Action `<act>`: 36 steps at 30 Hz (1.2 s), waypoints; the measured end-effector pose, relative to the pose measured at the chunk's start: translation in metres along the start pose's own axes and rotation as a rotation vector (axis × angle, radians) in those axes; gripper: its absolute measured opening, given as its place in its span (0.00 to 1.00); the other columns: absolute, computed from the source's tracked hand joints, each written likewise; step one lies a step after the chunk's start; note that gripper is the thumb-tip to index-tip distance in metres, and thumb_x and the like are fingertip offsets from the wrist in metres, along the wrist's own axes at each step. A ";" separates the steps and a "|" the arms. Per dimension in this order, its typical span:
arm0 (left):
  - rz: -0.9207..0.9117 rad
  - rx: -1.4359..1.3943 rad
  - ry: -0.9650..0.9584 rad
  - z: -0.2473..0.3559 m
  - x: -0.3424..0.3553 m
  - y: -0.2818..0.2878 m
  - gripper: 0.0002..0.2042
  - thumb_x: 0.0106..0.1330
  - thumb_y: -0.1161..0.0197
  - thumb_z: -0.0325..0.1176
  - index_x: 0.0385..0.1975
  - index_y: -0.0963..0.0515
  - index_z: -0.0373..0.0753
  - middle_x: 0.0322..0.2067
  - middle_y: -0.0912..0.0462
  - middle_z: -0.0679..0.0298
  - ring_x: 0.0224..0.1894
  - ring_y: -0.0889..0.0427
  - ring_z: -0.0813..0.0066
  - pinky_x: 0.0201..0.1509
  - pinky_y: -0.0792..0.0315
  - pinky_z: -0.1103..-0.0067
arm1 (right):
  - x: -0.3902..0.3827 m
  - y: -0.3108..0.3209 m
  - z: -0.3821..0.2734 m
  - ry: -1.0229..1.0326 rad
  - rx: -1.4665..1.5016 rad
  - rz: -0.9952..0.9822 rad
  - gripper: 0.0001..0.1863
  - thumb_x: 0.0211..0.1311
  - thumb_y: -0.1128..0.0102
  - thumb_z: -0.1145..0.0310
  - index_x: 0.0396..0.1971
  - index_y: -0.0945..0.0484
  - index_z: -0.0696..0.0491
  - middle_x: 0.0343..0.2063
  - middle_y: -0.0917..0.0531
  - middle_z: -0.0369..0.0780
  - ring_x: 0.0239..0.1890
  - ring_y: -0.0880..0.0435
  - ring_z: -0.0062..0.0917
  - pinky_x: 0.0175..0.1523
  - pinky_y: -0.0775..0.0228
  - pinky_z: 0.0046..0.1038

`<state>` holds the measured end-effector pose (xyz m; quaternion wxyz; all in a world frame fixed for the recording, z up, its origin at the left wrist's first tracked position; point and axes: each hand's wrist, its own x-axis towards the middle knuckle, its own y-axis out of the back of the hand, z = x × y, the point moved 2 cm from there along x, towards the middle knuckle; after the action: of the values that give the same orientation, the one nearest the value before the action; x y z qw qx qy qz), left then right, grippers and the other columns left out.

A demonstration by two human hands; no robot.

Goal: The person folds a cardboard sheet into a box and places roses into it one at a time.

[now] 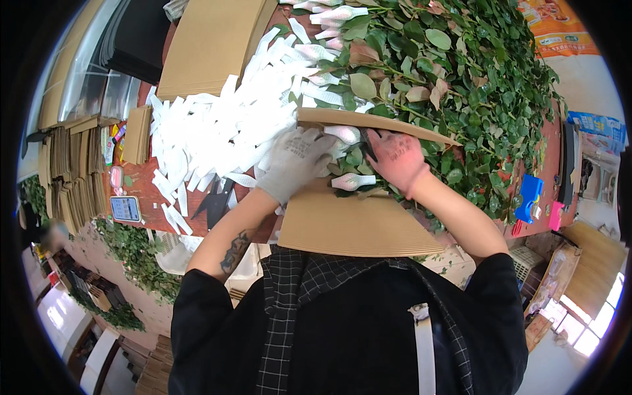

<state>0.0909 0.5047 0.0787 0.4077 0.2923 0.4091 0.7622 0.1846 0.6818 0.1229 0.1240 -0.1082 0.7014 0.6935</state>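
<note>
My left hand point(296, 162), in a pale grey glove, lies between the pile of white mesh sleeves and a folded cardboard sheet, its fingers reaching loosely toward a sleeved rose. My right hand point(397, 158), in a pinkish-red glove with dark fingers, is closed at the leafy end of that pale pink rose point(345, 134). A second sleeved rose point(354, 182) rests nearer to me on the cardboard point(355, 220). The raised far flap point(378, 121) of cardboard stands just beyond both hands. My right fingertips are partly hidden among leaves.
White mesh sleeves point(217, 131) heap up at left, near black scissors point(214, 205) and a phone point(126, 209). Leafy rose stems point(461, 79) cover the far right. Cardboard point(210, 46) is stacked at the back left. A blue tool point(528, 197) lies at the right edge.
</note>
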 end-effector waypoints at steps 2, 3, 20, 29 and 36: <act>-0.031 0.025 0.044 -0.006 -0.001 -0.005 0.14 0.52 0.39 0.41 0.39 0.23 0.48 0.34 0.24 0.66 0.40 0.26 0.66 0.43 0.32 0.71 | -0.023 0.024 -0.008 0.135 -0.051 0.124 0.21 0.52 0.45 0.58 0.45 0.29 0.51 0.39 0.23 0.42 0.39 0.22 0.33 0.40 0.29 0.34; -0.016 0.036 0.023 -0.009 -0.003 -0.003 0.14 0.52 0.39 0.41 0.39 0.23 0.48 0.35 0.24 0.67 0.41 0.26 0.66 0.42 0.32 0.70 | -0.033 0.032 -0.013 0.262 -0.092 0.252 0.18 0.52 0.45 0.61 0.43 0.29 0.52 0.37 0.22 0.40 0.36 0.21 0.32 0.38 0.29 0.32; -0.112 0.063 -0.408 0.023 0.017 -0.002 0.28 0.47 0.35 0.44 0.50 0.28 0.43 0.57 0.35 0.64 0.60 0.37 0.67 0.60 0.43 0.66 | -0.107 0.074 0.032 0.147 0.280 0.035 0.21 0.46 0.42 0.65 0.45 0.26 0.51 0.36 0.19 0.41 0.39 0.20 0.33 0.42 0.29 0.32; -0.142 0.076 -0.319 0.031 0.008 -0.004 0.29 0.48 0.36 0.47 0.51 0.30 0.42 0.55 0.36 0.53 0.58 0.38 0.56 0.61 0.45 0.62 | -0.310 0.215 0.213 -0.582 0.572 1.419 0.17 0.56 0.43 0.76 0.47 0.27 0.62 0.38 0.20 0.38 0.39 0.23 0.20 0.44 0.31 0.20; -0.156 0.167 -0.244 0.033 0.007 0.014 0.29 0.49 0.37 0.46 0.49 0.31 0.35 0.52 0.33 0.53 0.57 0.38 0.56 0.60 0.45 0.63 | -0.368 0.297 0.220 -0.443 0.155 1.671 0.17 0.56 0.43 0.76 0.47 0.26 0.64 0.35 0.18 0.40 0.32 0.21 0.19 0.37 0.29 0.17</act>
<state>0.1079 0.5185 0.1073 0.4865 0.3829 0.4397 0.6507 0.4421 0.8987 0.5215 -0.2851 0.5888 0.5560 0.5127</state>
